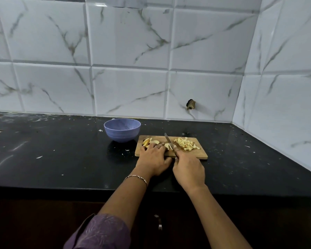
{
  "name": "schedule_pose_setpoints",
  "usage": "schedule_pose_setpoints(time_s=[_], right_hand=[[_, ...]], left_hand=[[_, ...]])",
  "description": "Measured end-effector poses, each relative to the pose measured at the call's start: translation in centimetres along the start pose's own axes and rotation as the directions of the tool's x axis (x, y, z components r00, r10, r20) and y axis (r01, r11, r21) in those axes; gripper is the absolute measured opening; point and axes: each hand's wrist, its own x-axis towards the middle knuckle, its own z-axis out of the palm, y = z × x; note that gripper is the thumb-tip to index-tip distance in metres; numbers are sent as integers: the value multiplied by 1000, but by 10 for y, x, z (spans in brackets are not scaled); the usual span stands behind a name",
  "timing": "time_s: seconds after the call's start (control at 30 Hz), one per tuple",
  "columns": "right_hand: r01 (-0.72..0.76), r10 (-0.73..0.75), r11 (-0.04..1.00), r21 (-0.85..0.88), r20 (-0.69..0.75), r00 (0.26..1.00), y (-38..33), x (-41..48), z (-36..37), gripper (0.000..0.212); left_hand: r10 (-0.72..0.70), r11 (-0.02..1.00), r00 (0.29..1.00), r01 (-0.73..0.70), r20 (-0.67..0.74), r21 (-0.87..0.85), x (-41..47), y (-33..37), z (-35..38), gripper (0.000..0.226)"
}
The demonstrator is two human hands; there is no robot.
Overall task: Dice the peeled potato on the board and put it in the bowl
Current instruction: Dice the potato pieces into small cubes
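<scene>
Progress, I judge, is roughly half: cubes (pixel 186 145) heaped at the right end of the board (pixel 196 154), uncut slices (pixel 147 141) at its left held under my curled left hand (pixel 153 159), right hand (pixel 188 168) gripping the knife (pixel 169 141) mid-board, bowl (pixel 122 130) beyond its left corner apparently unfilled.

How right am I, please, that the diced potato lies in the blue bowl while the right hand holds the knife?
Not right: the head view shows the diced potato piled on the board, not in the blue bowl. The right hand does hold the knife.
</scene>
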Motion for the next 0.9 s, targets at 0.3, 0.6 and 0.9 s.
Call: schedule_pose_setpoints(time_s=[0.3, 0.6, 0.9], right_hand=[[55, -56, 998, 9, 55, 997, 0, 6, 1, 45], [83, -79, 994, -71, 56, 995, -1, 6, 6, 50], [82, -70, 978, -191, 71, 995, -6, 17, 13, 49]], left_hand=[[0, 999, 1000, 0, -10, -48, 3, -2, 3, 53], [-22, 999, 1000, 22, 1, -48, 8, -3, 5, 53], [-26, 999, 1000, 27, 5, -21, 6, -2, 3, 50]])
